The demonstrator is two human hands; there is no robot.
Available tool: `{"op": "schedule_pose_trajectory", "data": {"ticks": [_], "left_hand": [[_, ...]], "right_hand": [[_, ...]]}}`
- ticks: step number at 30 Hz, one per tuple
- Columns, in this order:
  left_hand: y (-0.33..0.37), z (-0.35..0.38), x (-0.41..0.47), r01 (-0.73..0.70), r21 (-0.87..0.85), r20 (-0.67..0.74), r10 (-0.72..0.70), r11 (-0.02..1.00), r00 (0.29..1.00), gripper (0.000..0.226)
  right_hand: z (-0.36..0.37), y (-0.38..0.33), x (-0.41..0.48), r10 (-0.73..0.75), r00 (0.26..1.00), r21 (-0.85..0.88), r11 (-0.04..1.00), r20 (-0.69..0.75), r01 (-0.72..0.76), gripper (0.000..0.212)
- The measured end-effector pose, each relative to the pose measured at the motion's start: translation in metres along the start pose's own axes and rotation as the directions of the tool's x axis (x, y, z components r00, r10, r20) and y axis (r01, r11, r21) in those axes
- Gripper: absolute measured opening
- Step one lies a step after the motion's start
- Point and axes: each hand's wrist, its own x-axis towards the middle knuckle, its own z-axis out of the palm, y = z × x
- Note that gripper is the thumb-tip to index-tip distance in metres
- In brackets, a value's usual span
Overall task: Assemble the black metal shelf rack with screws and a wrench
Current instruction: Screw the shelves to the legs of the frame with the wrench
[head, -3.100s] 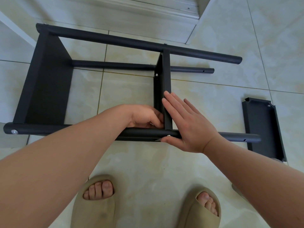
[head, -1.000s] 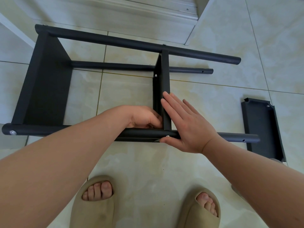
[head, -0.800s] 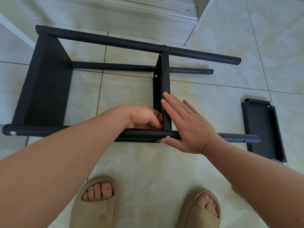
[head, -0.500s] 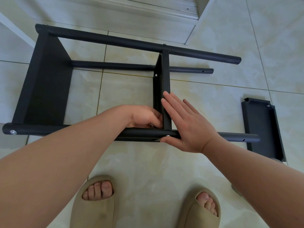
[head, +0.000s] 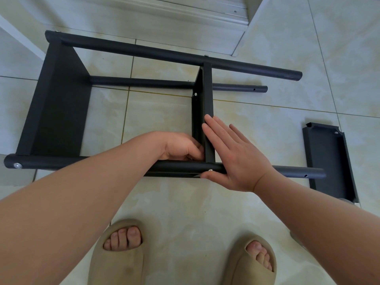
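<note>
The black metal rack lies on its side on the tiled floor, long round poles running left to right. An end shelf panel closes its left side and a middle shelf panel stands between the poles. My right hand lies flat with straight fingers against the right face of the middle panel, thumb under the near pole beside a silver screw head. My left hand is curled at the inner corner of panel and pole; what its fingers hold is hidden.
A loose black shelf panel lies on the floor at the right. A white threshold and door frame run along the back. My two feet in beige slippers stand just in front of the rack.
</note>
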Motion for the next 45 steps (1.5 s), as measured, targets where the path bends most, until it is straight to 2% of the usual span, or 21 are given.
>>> {"op": "schedule_pose_trajectory", "data": {"ticks": [11, 15, 19, 29, 33, 37, 42, 45], "left_hand": [[-0.0002, 0.0008, -0.0004, -0.019, -0.048, 0.030, 0.021, 0.999, 0.999, 0.027], [0.0005, 0.0018, 0.0009, 0.044, -0.069, 0.045, -0.041, 0.997, 0.998, 0.026], [-0.0005, 0.0014, 0.0011, 0.027, 0.018, 0.013, -0.027, 0.999, 1.000, 0.014], [-0.0030, -0.0012, 0.0022, -0.045, -0.059, 0.051, 0.048, 0.997, 0.998, 0.028], [-0.0012, -0.0003, 0.0025, -0.011, -0.056, 0.063, 0.015, 0.998, 0.998, 0.026], [-0.0002, -0.0010, 0.0004, 0.015, -0.050, 0.097, -0.010, 0.999, 0.995, 0.039], [-0.0006, -0.0009, -0.0001, -0.017, -0.010, 0.037, 0.017, 1.000, 0.999, 0.023], [-0.0008, -0.0007, 0.0008, -0.030, -0.019, 0.030, 0.030, 0.999, 0.999, 0.023]], "right_hand": [[-0.0004, -0.0008, 0.0000, 0.000, 1.000, -0.006, 1.000, 0.005, 0.000, 0.100], [-0.0009, -0.0006, 0.0003, 0.006, 1.000, -0.002, 1.000, 0.014, -0.006, 0.100], [-0.0013, -0.0010, 0.0001, 0.007, 1.000, 0.003, 1.000, 0.015, -0.007, 0.100], [-0.0027, -0.0015, -0.0001, 0.007, 1.000, 0.002, 1.000, 0.020, -0.007, 0.100], [-0.0019, -0.0012, 0.0001, 0.007, 0.999, -0.009, 1.000, 0.032, -0.006, 0.100], [-0.0018, -0.0010, 0.0001, 0.007, 1.000, -0.010, 1.000, 0.030, -0.007, 0.100], [-0.0018, -0.0016, 0.0000, 0.006, 1.000, -0.005, 1.000, 0.023, -0.006, 0.101], [-0.0024, -0.0019, 0.0000, 0.006, 1.000, -0.005, 1.000, 0.019, -0.006, 0.100]]}}
